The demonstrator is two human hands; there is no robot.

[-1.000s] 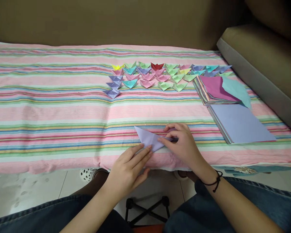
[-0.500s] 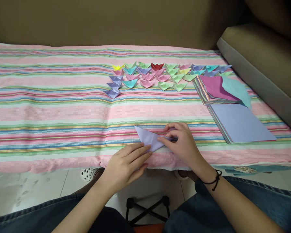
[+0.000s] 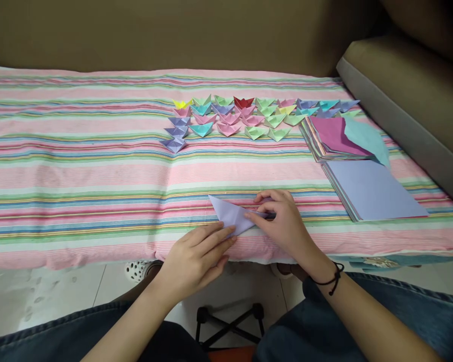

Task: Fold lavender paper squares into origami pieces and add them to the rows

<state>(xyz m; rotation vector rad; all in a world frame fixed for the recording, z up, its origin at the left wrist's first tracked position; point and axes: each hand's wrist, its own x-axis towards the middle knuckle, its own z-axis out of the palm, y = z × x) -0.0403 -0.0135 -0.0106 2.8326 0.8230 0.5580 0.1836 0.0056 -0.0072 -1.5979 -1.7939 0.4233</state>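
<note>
A folded lilac origami paper [image 3: 232, 213] lies on the striped cloth near its front edge, with a pointed corner toward the upper left. My left hand [image 3: 198, 251] rests with outstretched fingers, their tips on the paper's lower left edge. On the other side, my right hand [image 3: 283, 216] pinches the paper's right part between thumb and curled fingers. Those fingers hide the right end of the fold. Farther back, several small folded paper boats [image 3: 228, 129] stand in rows, in pink, green, blue, purple, yellow and red.
To the right lies a stack of square lilac-topped paper [image 3: 377, 191]. Behind it is another stack with a magenta sheet [image 3: 335, 134] on top and a pale teal sheet [image 3: 366, 138]. A brown sofa armrest [image 3: 403, 95] borders the striped cloth [image 3: 79, 176] on the right.
</note>
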